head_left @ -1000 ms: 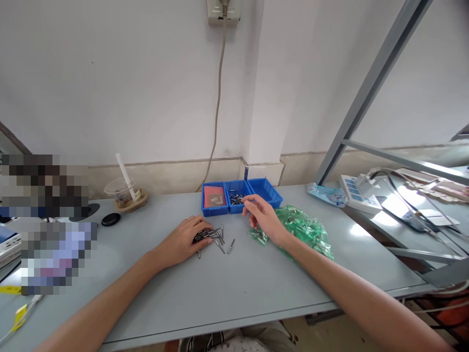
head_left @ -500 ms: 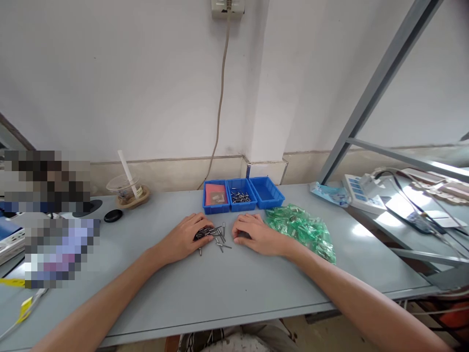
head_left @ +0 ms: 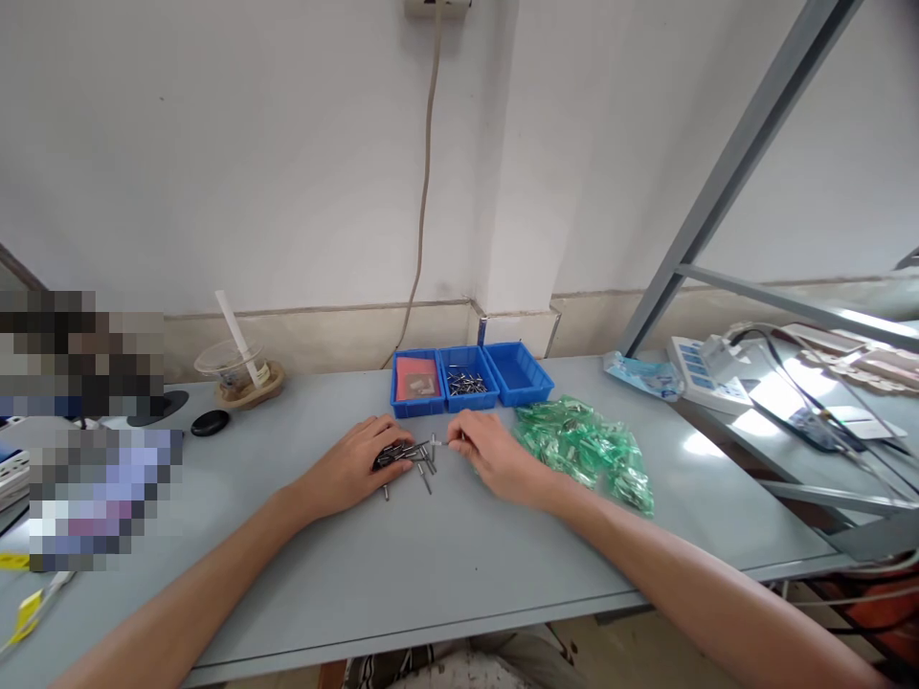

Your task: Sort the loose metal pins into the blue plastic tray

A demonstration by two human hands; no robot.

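Observation:
A small heap of dark metal pins [head_left: 411, 455] lies on the grey table [head_left: 445, 565]. My left hand [head_left: 357, 466] rests palm down on the heap's left side, fingers curled over several pins. My right hand [head_left: 490, 457] lies just right of the heap, and its thumb and forefinger pinch one pin at its end. Behind the hands stand three joined blue bins [head_left: 470, 382]: the left holds a red card, the middle holds more pins, the right looks bare. A pile of green plastic bags [head_left: 585, 448] sits right of my right hand.
At back left stand a plastic cup with a straw [head_left: 236, 368] and a black oval object [head_left: 210, 422]. A power strip [head_left: 700, 373] and cables lie on the right bench behind a slanted metal frame [head_left: 725, 182]. A cord hangs down the wall.
My right hand came back from the middle blue bin to the table beside the heap and now pinches a pin. My left hand stayed on the heap.

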